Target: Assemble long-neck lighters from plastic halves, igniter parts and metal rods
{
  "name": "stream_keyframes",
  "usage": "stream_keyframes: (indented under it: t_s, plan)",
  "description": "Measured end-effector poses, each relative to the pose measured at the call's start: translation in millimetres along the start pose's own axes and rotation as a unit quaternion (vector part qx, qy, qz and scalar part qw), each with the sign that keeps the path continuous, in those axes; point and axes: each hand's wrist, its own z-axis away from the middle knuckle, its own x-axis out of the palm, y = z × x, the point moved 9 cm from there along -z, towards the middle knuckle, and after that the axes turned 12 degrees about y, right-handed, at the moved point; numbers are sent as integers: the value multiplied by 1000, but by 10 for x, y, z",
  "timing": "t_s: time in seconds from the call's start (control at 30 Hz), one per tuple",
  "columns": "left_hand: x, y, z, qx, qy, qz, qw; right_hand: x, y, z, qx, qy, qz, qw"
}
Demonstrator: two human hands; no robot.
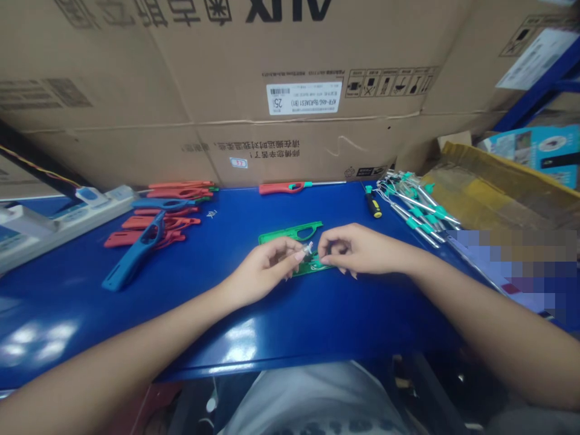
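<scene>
My left hand (267,266) pinches a small white plastic part (309,247) between thumb and fingertips. My right hand (357,249) sits just to its right, fingers curled close to the same spot, and what they touch is partly hidden. Under both hands lies a green plastic casing of a utility lighter (290,232), its lower section (312,266) partly covered by my fingers. A dark small piece shows among the fingertips, too small to name.
Red casings (156,222) and a blue casing (133,260) lie at the left of the blue workbench (226,211). Behind stand a red-handled lighter (283,188) and a screwdriver (373,203). Several green-trimmed metal rods (417,208) lie right. Cardboard boxes (290,60) form the back.
</scene>
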Motion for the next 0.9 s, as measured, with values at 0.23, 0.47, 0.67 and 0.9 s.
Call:
stream_keyframes:
  t_s: [0.23, 0.47, 0.67, 0.9]
  plan:
    - [-97, -119, -28, -15, 41, -27, 999, 105, 162, -75, 101, -1, -175, 979]
    - [-183, -69, -24, 5, 78, -79, 994, 157, 139, -100, 78, 12, -222, 972]
    - [-182, -52, -24, -5, 76, -57, 995, 175, 126, -105, 80, 20, -261, 962]
    - [-153, -84, -51, -48, 52, 0, 998, 176, 139, -122, 78, 32, -268, 960]
